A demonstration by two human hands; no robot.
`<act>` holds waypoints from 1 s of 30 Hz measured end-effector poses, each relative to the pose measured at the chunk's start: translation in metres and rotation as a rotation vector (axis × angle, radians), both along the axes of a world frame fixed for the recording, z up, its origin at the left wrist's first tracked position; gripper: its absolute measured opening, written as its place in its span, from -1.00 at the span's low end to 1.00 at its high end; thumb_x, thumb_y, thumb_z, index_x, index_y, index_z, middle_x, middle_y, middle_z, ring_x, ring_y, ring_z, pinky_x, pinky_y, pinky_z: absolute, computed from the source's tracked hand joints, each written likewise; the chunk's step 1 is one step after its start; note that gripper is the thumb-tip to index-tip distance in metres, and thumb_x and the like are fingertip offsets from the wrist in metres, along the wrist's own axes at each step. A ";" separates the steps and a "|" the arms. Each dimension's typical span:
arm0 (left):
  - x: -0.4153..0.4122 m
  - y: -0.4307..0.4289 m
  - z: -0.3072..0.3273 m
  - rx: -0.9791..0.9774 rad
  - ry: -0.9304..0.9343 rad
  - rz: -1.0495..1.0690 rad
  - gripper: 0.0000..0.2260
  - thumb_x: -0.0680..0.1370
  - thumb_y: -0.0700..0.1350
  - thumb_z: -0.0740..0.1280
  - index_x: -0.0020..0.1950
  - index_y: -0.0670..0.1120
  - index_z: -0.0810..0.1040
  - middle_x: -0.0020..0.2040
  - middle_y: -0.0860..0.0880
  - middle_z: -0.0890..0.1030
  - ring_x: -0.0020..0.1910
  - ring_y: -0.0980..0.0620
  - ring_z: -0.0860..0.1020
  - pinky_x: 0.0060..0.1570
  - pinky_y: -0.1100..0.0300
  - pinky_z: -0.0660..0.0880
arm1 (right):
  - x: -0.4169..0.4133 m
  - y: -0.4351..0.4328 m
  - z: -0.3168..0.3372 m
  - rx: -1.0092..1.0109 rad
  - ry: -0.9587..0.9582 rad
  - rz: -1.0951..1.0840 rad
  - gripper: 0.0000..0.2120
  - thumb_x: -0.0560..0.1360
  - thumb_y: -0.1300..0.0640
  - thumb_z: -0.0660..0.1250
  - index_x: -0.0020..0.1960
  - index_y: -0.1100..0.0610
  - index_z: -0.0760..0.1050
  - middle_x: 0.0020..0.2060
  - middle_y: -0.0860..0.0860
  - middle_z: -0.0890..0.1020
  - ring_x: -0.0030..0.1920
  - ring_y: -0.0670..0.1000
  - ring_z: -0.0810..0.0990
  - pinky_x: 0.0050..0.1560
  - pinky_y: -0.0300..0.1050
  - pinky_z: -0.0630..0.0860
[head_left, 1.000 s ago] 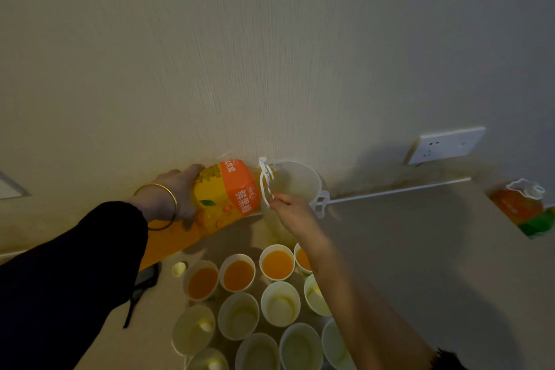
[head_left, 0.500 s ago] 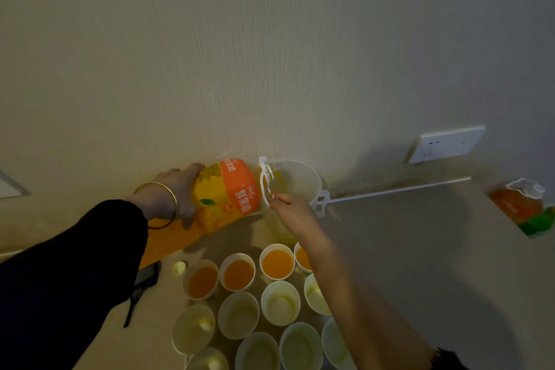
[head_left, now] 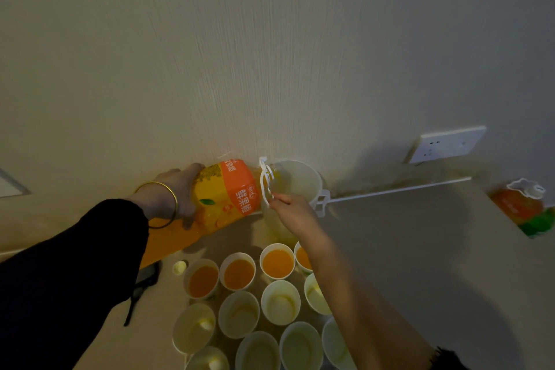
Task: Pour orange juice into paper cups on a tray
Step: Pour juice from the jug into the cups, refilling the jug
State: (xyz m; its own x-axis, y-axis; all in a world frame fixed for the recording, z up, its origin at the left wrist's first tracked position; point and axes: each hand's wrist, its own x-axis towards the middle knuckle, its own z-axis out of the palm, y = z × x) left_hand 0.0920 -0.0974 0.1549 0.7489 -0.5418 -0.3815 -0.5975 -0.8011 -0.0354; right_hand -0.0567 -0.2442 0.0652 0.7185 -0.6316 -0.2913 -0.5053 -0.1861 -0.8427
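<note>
I see the left hand [head_left: 177, 188], a gold bangle [head_left: 175, 204] on its wrist, with its grip curled round the body of the orange juice bottle [head_left: 228, 192]. The right hand [head_left: 292, 213] pinches the white carry handle [head_left: 264, 180] at the neck. The bottle hangs tipped over the worktop [head_left: 405, 234], its long axis running from the base at lower left to the mouth at right, which meets a white-rimmed container [head_left: 303, 183]. The label reads 鲜果橙 (turned sideways). The four farthest paper cups [head_left: 277, 261] hold juice.
</note>
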 end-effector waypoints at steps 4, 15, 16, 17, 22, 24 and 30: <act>0.000 0.000 0.001 0.000 0.006 -0.011 0.05 0.17 -0.10 0.60 0.49 0.07 0.03 0.26 -0.16 0.42 0.22 -0.22 0.43 0.10 -0.03 0.48 | 0.001 0.000 0.001 0.002 0.006 -0.011 -0.69 0.55 -0.06 0.20 0.24 -0.06 0.55 0.17 0.00 0.60 0.17 0.07 0.52 0.19 -0.01 0.44; -0.002 0.001 0.004 0.003 0.015 -0.011 0.02 0.19 -0.11 0.59 0.48 0.06 0.04 0.24 -0.16 0.42 0.22 -0.23 0.43 0.10 -0.04 0.47 | 0.001 0.001 0.001 -0.008 0.012 0.001 -0.70 0.55 -0.07 0.20 0.20 -0.06 0.57 0.13 -0.01 0.62 0.14 0.07 0.53 0.22 0.06 0.45; -0.003 0.001 0.004 0.004 0.016 -0.010 0.02 0.19 -0.11 0.60 0.48 0.06 0.04 0.24 -0.16 0.42 0.22 -0.23 0.43 0.10 -0.05 0.47 | 0.001 0.001 0.002 -0.010 0.017 0.004 -0.69 0.55 -0.08 0.20 0.21 -0.06 0.57 0.13 -0.01 0.62 0.14 0.07 0.53 0.21 0.05 0.45; -0.003 0.001 0.005 0.004 0.016 -0.011 0.02 0.19 -0.11 0.60 0.48 0.06 0.04 0.25 -0.16 0.42 0.22 -0.23 0.43 0.10 -0.05 0.47 | 0.001 0.001 0.001 -0.011 0.022 0.005 -0.69 0.55 -0.09 0.20 0.22 -0.06 0.56 0.13 0.00 0.62 0.14 0.07 0.53 0.21 0.05 0.45; -0.002 0.001 0.005 0.002 0.018 -0.021 0.03 0.17 -0.12 0.60 0.48 0.06 0.05 0.24 -0.16 0.43 0.21 -0.23 0.44 0.08 -0.04 0.48 | 0.001 0.002 0.001 -0.014 0.021 0.003 -0.68 0.54 -0.10 0.19 0.22 -0.08 0.56 0.15 -0.01 0.61 0.16 0.08 0.53 0.23 0.09 0.45; -0.003 0.001 0.004 0.003 0.013 -0.022 0.02 0.18 -0.11 0.60 0.48 0.06 0.05 0.24 -0.16 0.43 0.21 -0.23 0.44 0.09 -0.03 0.47 | 0.000 0.002 0.002 -0.014 0.017 0.001 -0.68 0.53 -0.09 0.20 0.23 -0.08 0.56 0.16 -0.01 0.61 0.17 0.08 0.53 0.23 0.08 0.44; -0.002 0.002 0.004 -0.003 0.016 -0.025 0.01 0.18 -0.12 0.59 0.48 0.05 0.06 0.25 -0.17 0.42 0.21 -0.23 0.43 0.09 -0.03 0.46 | -0.001 0.002 0.003 -0.013 0.016 0.002 -0.69 0.54 -0.08 0.20 0.23 -0.08 0.56 0.16 -0.01 0.61 0.17 0.08 0.52 0.23 0.06 0.44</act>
State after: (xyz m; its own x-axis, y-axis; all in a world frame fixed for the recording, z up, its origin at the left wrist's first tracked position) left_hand 0.0897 -0.0951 0.1587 0.7291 -0.5614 -0.3915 -0.6176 -0.7861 -0.0229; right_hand -0.0581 -0.2420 0.0686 0.7147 -0.6342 -0.2950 -0.5187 -0.1977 -0.8318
